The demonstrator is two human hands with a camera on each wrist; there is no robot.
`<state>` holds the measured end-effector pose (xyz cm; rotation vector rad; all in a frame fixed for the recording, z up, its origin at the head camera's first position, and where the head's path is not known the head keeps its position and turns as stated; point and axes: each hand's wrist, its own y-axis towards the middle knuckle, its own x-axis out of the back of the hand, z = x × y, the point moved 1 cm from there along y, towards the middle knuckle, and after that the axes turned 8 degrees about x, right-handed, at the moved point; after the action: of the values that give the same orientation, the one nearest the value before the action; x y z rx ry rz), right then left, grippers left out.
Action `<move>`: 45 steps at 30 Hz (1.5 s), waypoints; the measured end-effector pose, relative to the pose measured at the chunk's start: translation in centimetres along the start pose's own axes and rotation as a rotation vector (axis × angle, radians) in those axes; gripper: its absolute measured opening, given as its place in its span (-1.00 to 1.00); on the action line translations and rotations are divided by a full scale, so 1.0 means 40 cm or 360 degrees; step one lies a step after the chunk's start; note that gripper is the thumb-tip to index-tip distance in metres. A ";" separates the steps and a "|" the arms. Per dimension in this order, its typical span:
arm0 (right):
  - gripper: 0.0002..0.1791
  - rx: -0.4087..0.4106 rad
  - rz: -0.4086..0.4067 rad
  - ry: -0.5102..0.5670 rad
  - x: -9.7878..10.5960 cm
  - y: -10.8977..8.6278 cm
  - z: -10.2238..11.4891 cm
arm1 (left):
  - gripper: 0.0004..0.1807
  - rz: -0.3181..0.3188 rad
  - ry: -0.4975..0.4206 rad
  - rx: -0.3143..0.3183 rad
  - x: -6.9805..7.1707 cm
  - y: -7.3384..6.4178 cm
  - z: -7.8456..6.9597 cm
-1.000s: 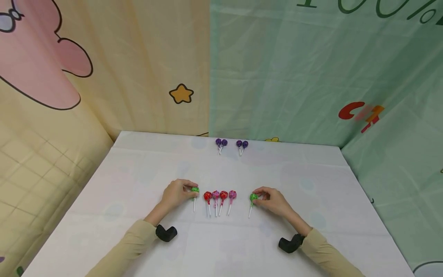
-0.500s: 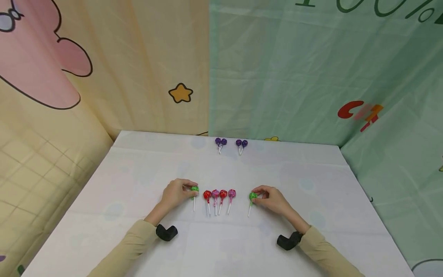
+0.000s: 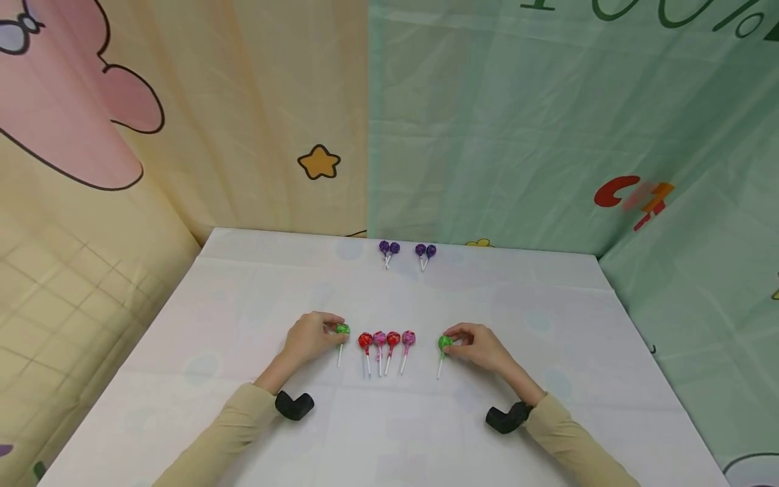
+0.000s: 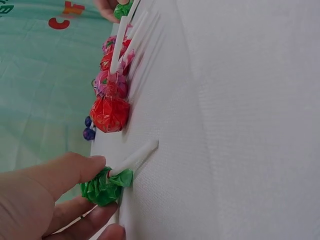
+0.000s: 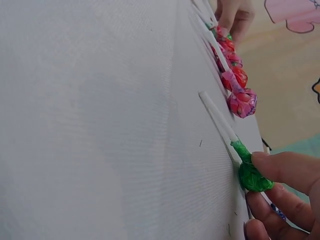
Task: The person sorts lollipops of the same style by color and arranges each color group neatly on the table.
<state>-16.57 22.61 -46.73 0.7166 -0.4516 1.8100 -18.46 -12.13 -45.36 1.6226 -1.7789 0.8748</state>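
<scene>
In the head view my left hand [image 3: 310, 338] pinches a green-wrapped lollipop [image 3: 343, 329] by its head, left of the row. Thumb and fingers press its wrapper [image 4: 102, 190] in the left wrist view, the white stick pointing away from the palm. On the row's right side my right hand [image 3: 479, 350] holds another green lollipop [image 3: 445, 341] the same way; its head [image 5: 255, 177] sits between thumb and fingers, close to the tabletop. Between the hands lie two red lollipops [image 3: 365, 341] and two pink lollipops [image 3: 408, 338], alternating side by side, sticks toward me.
At the table's far edge lie two pairs of purple lollipops [image 3: 389, 248], their sticks crossing or close together. A white cloth covers the table [image 3: 377, 433]. Patterned curtains [image 3: 274, 122] hang behind and beside it. Each wrist wears a black camera mount [image 3: 295, 406].
</scene>
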 end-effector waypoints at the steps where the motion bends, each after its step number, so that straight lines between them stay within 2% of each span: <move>1: -0.65 0.0001 -0.0005 -0.0004 0.000 0.002 0.000 | -0.68 -0.0006 0.0003 0.0001 0.001 0.000 -0.003; 8: -0.65 0.0006 -0.0021 -0.0021 0.003 0.011 -0.002 | -0.70 -0.0015 0.0017 0.0017 0.007 0.005 -0.007; 19: -0.65 -0.0065 -0.0033 0.0007 0.004 0.013 0.000 | -0.71 -0.0004 0.0008 0.0013 0.027 0.018 -0.004; 25: -0.66 -0.0060 -0.0047 0.0014 0.014 0.030 0.017 | -0.70 0.0004 -0.0021 -0.0018 0.040 0.042 -0.020; 32: -0.65 -0.0072 -0.0044 0.0043 0.022 0.065 0.048 | -0.64 0.0012 -0.0055 -0.0067 0.049 0.069 -0.054; 40: -0.64 -0.0062 -0.0040 0.0033 0.020 0.117 0.068 | -0.63 0.0028 -0.0142 -0.0096 0.032 0.108 -0.087; 45: -0.63 -0.0074 -0.0064 0.0048 0.023 0.147 0.077 | -0.63 0.0014 -0.0244 -0.0122 0.015 0.136 -0.103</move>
<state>-21.52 19.34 -43.60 0.6612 -0.4547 1.7645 -24.00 -8.98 -42.82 1.6720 -1.9005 0.6932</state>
